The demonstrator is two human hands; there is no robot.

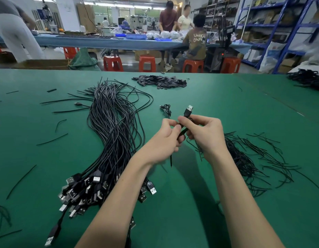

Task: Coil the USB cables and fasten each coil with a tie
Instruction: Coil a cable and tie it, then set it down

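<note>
Above the middle of the green table (217, 97), both hands hold one coiled black USB cable (188, 111), its silver plug sticking up past the fingers. My left hand (166, 138) pinches the bundle from the left. My right hand (203, 133) grips it from the right. A thin black tie end (171, 160) hangs down below my left hand. A big bundle of loose USB cables (110, 131) lies to the left, plugs toward me. A heap of black ties (244, 158) lies to the right. The coil itself is mostly hidden by my fingers.
A small coiled cable (166, 109) lies just beyond my hands. A pile of flat black pieces (159, 82) sits farther back. Stray ties are scattered at the left. More black cables (309, 79) lie at the far right edge. People work at a table behind, with red stools.
</note>
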